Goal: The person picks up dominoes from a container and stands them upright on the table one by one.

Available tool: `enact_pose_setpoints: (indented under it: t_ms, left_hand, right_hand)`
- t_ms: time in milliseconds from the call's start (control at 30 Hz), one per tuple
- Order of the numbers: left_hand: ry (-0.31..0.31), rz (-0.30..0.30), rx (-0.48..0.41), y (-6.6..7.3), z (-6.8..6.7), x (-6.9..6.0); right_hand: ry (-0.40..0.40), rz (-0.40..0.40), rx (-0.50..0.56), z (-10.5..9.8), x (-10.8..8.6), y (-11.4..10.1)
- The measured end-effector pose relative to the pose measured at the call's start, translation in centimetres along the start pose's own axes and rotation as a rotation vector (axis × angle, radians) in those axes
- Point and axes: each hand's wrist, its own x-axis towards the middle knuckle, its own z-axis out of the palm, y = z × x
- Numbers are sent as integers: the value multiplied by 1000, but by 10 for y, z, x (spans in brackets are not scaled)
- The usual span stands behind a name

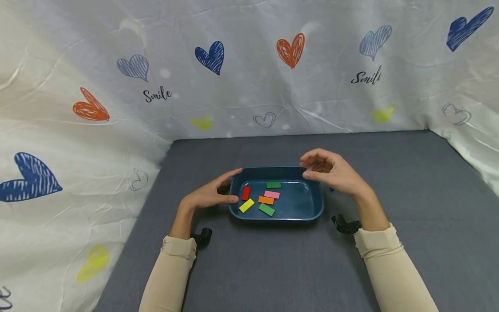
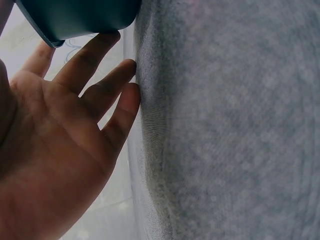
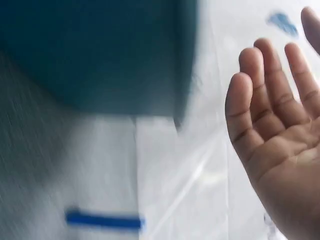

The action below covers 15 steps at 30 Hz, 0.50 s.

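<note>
A blue tray point(image 1: 304, 214) stands on the table, holding a red block point(image 1: 246, 193), a yellow block point(image 1: 246, 205), an orange block point(image 1: 266, 200), a pink block point(image 1: 271, 194) and two green blocks point(image 1: 273, 185). The left hand point(image 1: 212, 193) is at the tray's left end, thumb at the rim; in the left wrist view its fingers point(image 2: 87, 57) touch the tray's outer wall point(image 2: 85, 17). Above the right rear corner is the right hand point(image 1: 331, 171), fingers loosely bent, holding nothing; the right wrist view shows this hand point(image 3: 280, 125) apart from the tray point(image 3: 100, 55).
A blue block point(image 3: 105, 220) lies outside the tray on its right side, mostly hidden by the right hand in the head view. Grey cloth point(image 1: 253, 268) covers the table. A white curtain point(image 1: 249, 95) with printed hearts hangs behind and at the left.
</note>
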Motion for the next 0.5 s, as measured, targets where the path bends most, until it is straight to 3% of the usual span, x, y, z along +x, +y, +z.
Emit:
enact_pose_setpoints:
  t_ms: [267,500]
  left_hand:
    - [-1,-9,7,0,0,0]
    - [-4,-14,-10,0,-1,3]
  right_hand:
    - [-137,-33,-29,54,17,2]
    - [-156,-31,6,74,20,1]
